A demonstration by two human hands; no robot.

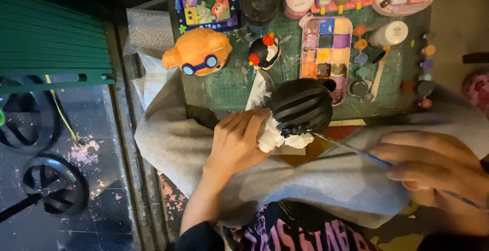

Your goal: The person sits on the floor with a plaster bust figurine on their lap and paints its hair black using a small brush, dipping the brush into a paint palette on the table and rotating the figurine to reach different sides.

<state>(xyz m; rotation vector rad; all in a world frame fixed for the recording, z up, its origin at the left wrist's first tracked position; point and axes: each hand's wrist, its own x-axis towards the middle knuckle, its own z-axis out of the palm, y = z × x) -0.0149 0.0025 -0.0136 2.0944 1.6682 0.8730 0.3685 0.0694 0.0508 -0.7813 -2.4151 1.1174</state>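
I see my left hand [237,141] gripping the white base of a plaster figurine [298,111], fingers wrapped around its left side; the black ribbed head tilts up and right from them. My right hand [433,167] pinches a thin paintbrush [351,149], its long axis running left and slightly upward, tip touching the figurine's lower right. Just above the figurine lies the paint palette [326,44]; up and left of it stand an orange figure [198,52] and a small penguin figure [265,51]. Grey cloth [168,139] gives room below.

Three figurines [300,109] [198,52] [266,51], one palette [326,47], one brush [351,149].
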